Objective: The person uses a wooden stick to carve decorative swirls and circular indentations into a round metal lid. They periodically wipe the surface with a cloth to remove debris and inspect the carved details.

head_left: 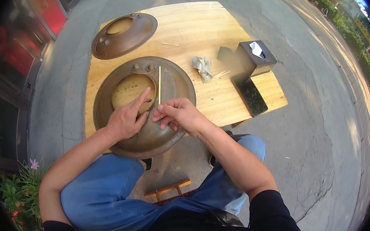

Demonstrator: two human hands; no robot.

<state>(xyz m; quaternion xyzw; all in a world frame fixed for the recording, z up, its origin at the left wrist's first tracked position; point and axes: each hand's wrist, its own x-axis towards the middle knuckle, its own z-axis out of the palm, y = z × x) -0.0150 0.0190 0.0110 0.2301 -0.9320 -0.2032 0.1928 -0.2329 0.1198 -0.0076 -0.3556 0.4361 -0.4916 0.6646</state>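
Observation:
A large round brown metal dish (160,140) with an off-centre round opening lies at the table's near left, partly past the edge. My left hand (124,119) is over its near left side, fingers stretched out toward the rim of the opening; whether it presses on the metal I cannot tell. Between thumb and fingertips, my right hand (178,114) pinches a thin pale stick (159,84), which points away from me over the dish. Two small round knobs sit on the dish beyond the opening. Behind it lies a similar, smaller-looking brown metal dish (134,39), also with an opening.
The wooden table (194,23) holds a crumpled greyish wrapper (203,68), loose thin sticks (221,74) and another stick (170,44). At its right are a dark tissue box (263,63) and a flat black phone-like slab (252,97). A small wooden stool (169,189) shows between my legs.

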